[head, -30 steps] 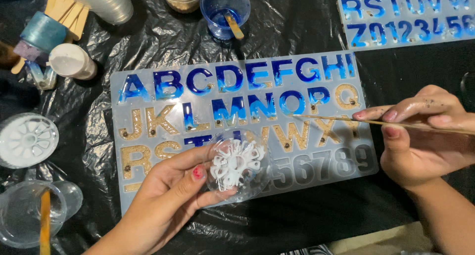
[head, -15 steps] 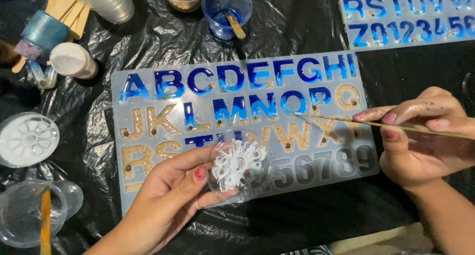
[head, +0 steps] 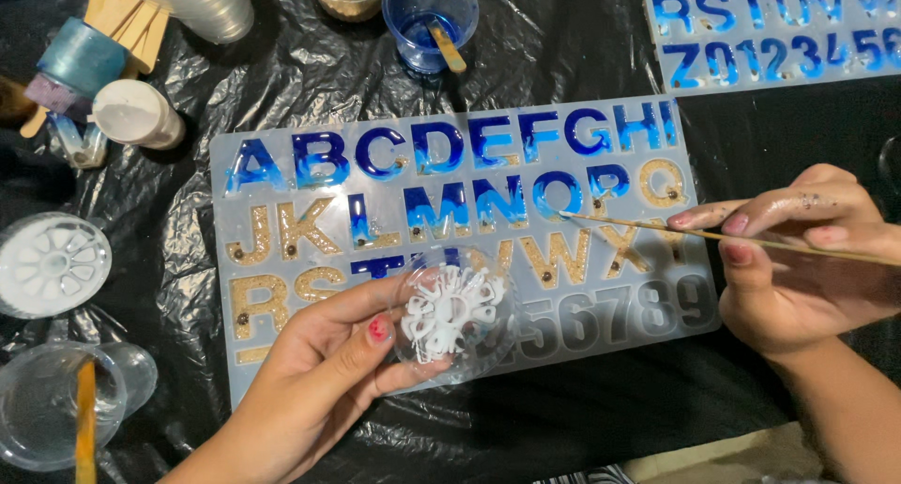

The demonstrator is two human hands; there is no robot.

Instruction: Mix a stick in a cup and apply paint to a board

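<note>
My left hand (head: pixel 324 371) holds a small clear round dish (head: pixel 452 317) with white petal-shaped pieces in it, just above the lower part of a translucent letter-and-number mold (head: pixel 282 151). Several of the mold's letters are filled with blue, others with sandy gold. My right hand (head: pixel 798 259) pinches a thin wooden stick (head: pixel 648 227) whose tip rests on the mold by a blue letter in the middle row.
A blue cup with a stirring stick (head: pixel 430 15) stands at the top middle. A second letter mold (head: pixel 779 29) lies top right. At left are a white round mold (head: pixel 49 263), a white jar (head: pixel 136 113), tape roll (head: pixel 80 57) and clear cups (head: pixel 56 404) on black plastic sheeting.
The dish in my left hand has tilted and shifted slightly. The right hand and the stick have stayed nearly still.
</note>
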